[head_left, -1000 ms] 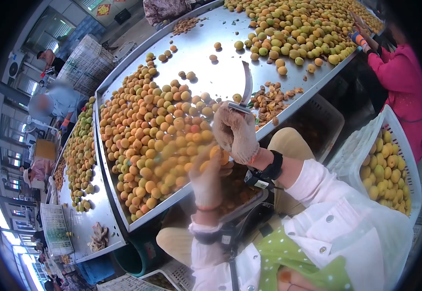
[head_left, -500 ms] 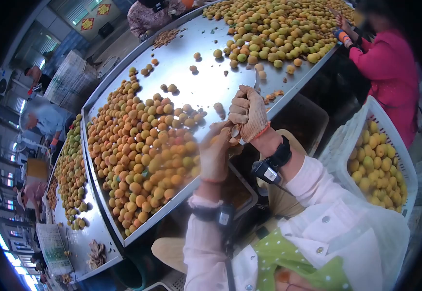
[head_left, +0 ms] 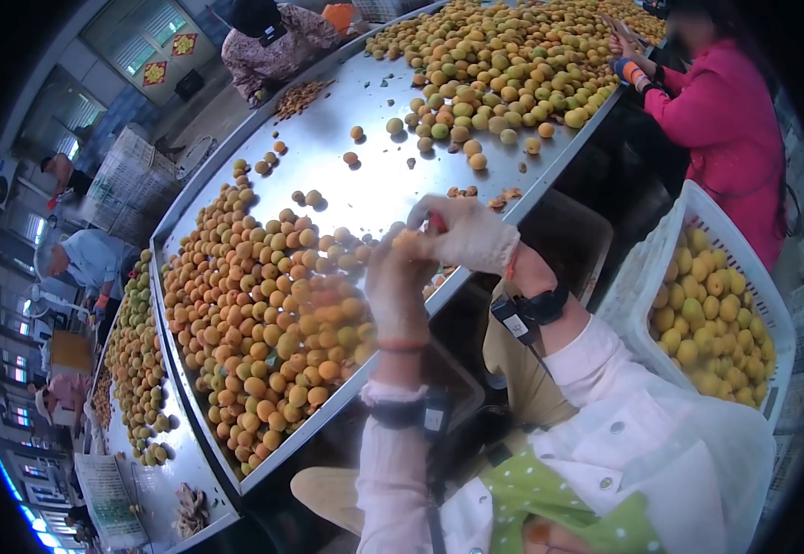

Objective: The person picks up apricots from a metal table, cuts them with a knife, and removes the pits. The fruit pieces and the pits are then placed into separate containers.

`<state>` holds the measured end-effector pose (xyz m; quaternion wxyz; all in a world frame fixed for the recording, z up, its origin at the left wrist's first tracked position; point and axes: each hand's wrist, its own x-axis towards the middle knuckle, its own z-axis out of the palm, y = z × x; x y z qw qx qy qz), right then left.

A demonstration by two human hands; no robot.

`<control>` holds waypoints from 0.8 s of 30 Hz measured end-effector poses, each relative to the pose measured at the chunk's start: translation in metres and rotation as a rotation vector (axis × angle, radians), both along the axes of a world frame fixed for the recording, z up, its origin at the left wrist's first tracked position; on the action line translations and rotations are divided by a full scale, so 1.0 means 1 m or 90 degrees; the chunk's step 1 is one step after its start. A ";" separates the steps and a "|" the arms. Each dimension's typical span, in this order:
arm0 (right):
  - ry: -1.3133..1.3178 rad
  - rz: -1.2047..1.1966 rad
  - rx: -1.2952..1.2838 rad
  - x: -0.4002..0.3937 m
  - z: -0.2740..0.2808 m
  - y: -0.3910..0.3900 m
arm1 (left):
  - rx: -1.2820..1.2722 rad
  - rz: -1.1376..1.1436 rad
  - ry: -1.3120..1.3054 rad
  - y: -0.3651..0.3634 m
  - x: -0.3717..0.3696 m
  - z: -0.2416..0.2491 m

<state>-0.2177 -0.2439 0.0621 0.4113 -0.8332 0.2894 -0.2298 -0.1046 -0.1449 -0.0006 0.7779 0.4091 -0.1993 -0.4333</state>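
Apricot (head_left: 409,242) now pinched between both gloved hands, above the table's (head_left: 374,189) near edge. The blade raised 1 second ago is out of sight; right hand (head_left: 468,235) and left hand (head_left: 400,286) both clench the fruit, apparently parting it.

A fruit-processing plant: long steel sorting tables (head_left: 365,189) heaped with apricots (head_left: 264,305), workers alongside.

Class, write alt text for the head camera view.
Two gloved hands, left hand and right hand, meet around an apricot above a steel table heaped with apricots; a white crate of fruit sits at right.
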 end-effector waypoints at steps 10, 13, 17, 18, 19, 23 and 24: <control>0.056 -0.053 -0.027 0.001 -0.022 -0.022 | 0.035 0.183 -0.538 0.015 0.024 -0.020; -0.048 -0.045 0.070 0.007 -0.020 -0.013 | 0.019 0.174 -0.467 0.021 0.023 -0.011; -0.034 0.105 -0.164 0.022 -0.028 0.012 | 0.258 0.251 -0.997 0.023 0.018 0.013; 0.012 0.113 -0.255 0.026 -0.031 0.015 | 0.459 0.139 -0.909 0.020 0.017 0.018; 0.024 0.113 -0.276 0.026 -0.026 0.019 | 0.533 0.124 -0.902 0.019 0.021 0.009; -0.019 0.076 -0.273 0.033 -0.037 0.016 | 0.105 0.188 -0.329 0.021 0.017 -0.011; -0.020 0.087 -0.273 0.033 -0.039 0.017 | 0.108 0.198 -0.327 0.021 0.013 -0.015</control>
